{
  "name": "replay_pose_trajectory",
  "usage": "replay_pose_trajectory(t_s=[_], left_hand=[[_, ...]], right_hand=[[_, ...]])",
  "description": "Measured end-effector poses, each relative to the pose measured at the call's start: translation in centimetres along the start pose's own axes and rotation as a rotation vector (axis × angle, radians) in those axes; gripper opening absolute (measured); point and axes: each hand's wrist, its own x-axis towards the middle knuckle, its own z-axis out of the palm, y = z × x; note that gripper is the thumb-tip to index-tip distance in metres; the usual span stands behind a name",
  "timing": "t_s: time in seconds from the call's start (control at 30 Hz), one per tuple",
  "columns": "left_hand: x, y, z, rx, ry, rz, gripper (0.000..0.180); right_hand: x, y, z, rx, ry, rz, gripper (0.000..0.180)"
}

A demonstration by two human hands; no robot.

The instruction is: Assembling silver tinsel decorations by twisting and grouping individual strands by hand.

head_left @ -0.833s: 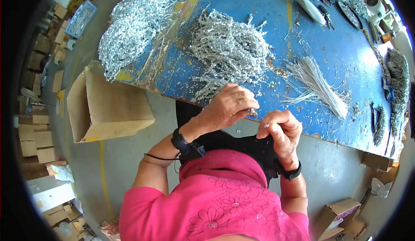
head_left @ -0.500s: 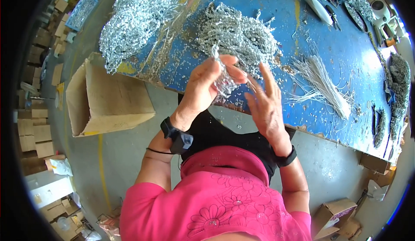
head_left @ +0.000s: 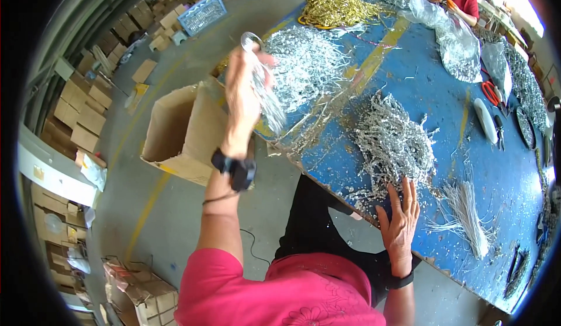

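Note:
My left hand (head_left: 242, 89) is raised at the table's left edge, closed around a looped bunch of silver tinsel strands (head_left: 270, 107). Its loop sticks up above the fingers and the loose ends hang below; motion blurs both. Just right of that hand lies a shiny silver tinsel heap (head_left: 312, 63). My right hand (head_left: 400, 225) lies with fingers stretched out against the near edge of another crinkled silver tinsel heap (head_left: 394, 142), gripping nothing. To the right of it is a bundle of thin white wires (head_left: 469, 223).
An open cardboard carton (head_left: 204, 130) stands against the table's left side. Gold tinsel (head_left: 336, 4) is piled at the far end. Orange-handled scissors (head_left: 489, 94), black pliers (head_left: 499, 130) and clear bags (head_left: 459, 51) lie to the right. Across the blue table (head_left: 432, 92), a person in red works.
My hands have come apart. The left has swung up and left with the silver bunch; the right has dropped onto the near tinsel heap. My view has turned, showing more of the far table.

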Motion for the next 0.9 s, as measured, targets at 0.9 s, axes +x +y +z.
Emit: replay_pose_trajectory(t_s=[0.9], left_hand=[[3.9, -11.9, -1.3, 1.155, -0.091, 0.629, 0.020]], right_hand=[[-2.2, 1.8, -0.5, 0.323, 0.217, -0.103, 0.036]])
